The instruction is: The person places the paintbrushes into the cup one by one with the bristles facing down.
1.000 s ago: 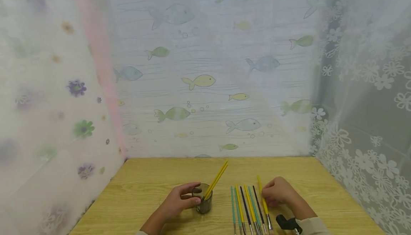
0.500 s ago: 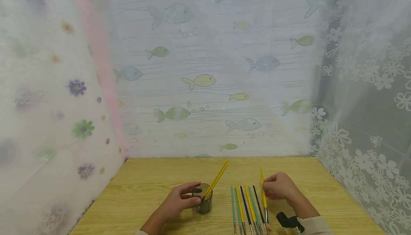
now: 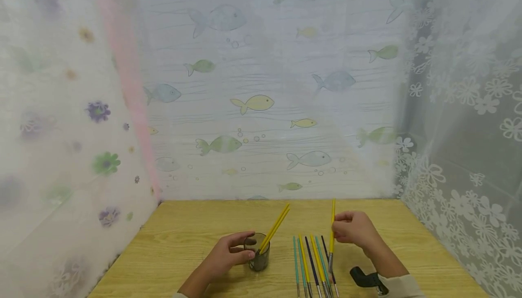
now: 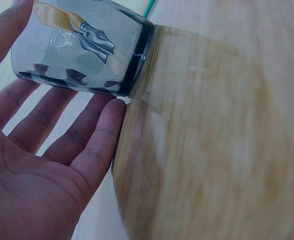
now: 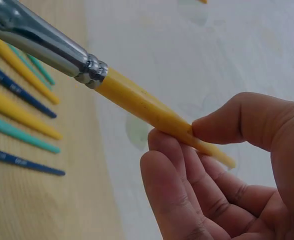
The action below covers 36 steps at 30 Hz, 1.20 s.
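My left hand [image 3: 224, 258] holds a grey see-through glass [image 3: 258, 262] standing on the table, fingers behind it and thumb in front. Two yellow paintbrushes [image 3: 275, 228] lean to the right inside it, bristles down, as the left wrist view shows through the glass wall [image 4: 29, 60]. Between thumb and fingertips my right hand [image 3: 357, 231] pinches another yellow paintbrush [image 3: 331, 246] by its handle, its metal ferrule pointing down. In the right wrist view this paintbrush [image 5: 142, 102] is raised above the others. Below and left of it lies a row of several turquoise, yellow and dark blue paintbrushes [image 3: 312, 261].
The wooden table [image 3: 195, 218] ends at a hanging sheet printed with fish [image 3: 261, 103]. Flowered sheets close off the left and right sides. A black curved piece [image 3: 364, 277] sits by my right wrist.
My right hand has lifted the yellow paintbrush off the right end of the row and moved it up and away from me. The left hand and glass have stayed still.
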### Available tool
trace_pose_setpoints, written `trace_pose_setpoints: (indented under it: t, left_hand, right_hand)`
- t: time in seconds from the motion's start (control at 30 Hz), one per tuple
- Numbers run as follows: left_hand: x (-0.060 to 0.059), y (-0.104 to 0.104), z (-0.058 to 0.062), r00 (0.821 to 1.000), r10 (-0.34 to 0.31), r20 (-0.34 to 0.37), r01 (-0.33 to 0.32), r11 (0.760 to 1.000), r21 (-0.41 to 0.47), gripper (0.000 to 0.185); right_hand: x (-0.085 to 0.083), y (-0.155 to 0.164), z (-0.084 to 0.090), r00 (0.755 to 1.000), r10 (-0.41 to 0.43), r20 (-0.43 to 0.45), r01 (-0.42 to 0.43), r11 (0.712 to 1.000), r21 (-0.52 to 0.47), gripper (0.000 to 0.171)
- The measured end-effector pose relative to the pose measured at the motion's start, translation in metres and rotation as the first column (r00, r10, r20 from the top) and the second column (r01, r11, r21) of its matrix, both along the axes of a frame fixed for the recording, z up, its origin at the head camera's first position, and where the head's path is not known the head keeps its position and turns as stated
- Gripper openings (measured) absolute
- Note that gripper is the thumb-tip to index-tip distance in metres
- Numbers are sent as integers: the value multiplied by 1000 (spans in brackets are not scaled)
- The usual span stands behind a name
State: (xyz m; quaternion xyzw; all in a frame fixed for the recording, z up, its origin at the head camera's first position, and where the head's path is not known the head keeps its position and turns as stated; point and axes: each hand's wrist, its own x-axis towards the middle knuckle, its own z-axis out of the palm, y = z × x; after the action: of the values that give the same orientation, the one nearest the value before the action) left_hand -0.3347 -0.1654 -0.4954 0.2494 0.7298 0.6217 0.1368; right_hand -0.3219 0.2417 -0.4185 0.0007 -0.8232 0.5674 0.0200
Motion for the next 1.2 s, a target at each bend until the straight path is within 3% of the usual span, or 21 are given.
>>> trace_pose_setpoints:
  t: [0.4,1.2]
  left_hand:
    - [3,1,2,1000,0,-10,0,1000,3,65]
    - [7,3,2,1000,6,-17,-6,1000,-6,64]
  right_hand:
    - [11,-10,22,995,44,-92,-50,996,-71,32]
    - [35,-24,50,980,9,-198,-52,975,-216,32]
